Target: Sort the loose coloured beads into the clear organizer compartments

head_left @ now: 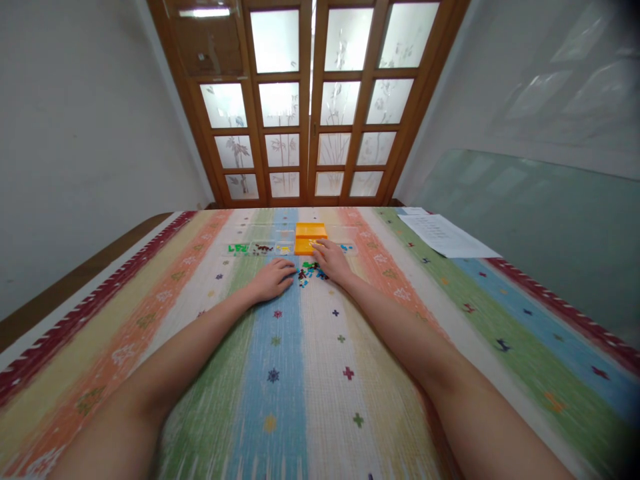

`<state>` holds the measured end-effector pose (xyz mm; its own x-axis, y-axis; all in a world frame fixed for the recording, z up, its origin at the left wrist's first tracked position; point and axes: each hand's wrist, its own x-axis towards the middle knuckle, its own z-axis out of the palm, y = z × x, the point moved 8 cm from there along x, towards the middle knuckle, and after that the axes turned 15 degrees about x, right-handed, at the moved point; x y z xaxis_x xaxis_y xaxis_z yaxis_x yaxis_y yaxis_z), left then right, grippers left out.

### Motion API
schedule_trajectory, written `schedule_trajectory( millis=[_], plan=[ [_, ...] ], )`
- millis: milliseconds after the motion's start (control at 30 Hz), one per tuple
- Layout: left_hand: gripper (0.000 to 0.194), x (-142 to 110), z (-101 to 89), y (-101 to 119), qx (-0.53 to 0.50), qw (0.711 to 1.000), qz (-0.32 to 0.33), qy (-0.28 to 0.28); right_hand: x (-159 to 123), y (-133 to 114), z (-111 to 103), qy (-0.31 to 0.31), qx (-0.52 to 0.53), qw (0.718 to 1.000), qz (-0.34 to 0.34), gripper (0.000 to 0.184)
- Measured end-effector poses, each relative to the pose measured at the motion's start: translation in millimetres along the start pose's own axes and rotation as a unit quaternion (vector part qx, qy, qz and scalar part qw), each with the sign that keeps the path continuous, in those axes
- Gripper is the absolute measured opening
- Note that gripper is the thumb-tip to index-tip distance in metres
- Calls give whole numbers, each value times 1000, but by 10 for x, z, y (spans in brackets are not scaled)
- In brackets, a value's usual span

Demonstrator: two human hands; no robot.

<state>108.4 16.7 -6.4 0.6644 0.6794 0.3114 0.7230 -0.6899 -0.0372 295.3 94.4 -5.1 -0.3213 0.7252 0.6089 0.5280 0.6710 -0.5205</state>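
Both my arms stretch out over a striped, colourful cloth [310, 373]. My left hand [273, 278] lies palm down with its fingers together, just left of a small heap of tiny coloured pieces [309, 272]. My right hand [331, 258] rests at the heap's right edge, fingers curled and reaching toward an orange box [309, 238]. Whether its fingertips pinch a piece is too small to tell. A row of clear compartments [260, 249] to the left of the orange box holds green, dark and yellow pieces.
White printed sheets of paper [445, 235] lie at the far right of the table. A wooden door with frosted glass panes [310, 107] stands behind the table. A pane of glass [540, 220] leans at the right wall.
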Motion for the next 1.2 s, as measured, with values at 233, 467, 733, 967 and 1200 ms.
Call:
schedule_trajectory(
  millis=[233,467,733,967,1200],
  plan=[
    [42,2,101,22,-8,999,31,-15,-28,-31,94,-20,-15,999,-24,32],
    [43,10,63,5,-21,1000,22,-4,-56,-147,127,-35,-22,999,-29,33],
    [43,5,38,28,-9,999,39,1,-57,-159,137,-50,-14,998,-33,35],
    [44,8,-6,13,-18,1000,12,12,-58,-164,135,-53,-9,998,-30,35],
    [43,4,11,24,-19,1000,21,12,-66,-186,136,-57,-7,998,-30,35]
  ],
)
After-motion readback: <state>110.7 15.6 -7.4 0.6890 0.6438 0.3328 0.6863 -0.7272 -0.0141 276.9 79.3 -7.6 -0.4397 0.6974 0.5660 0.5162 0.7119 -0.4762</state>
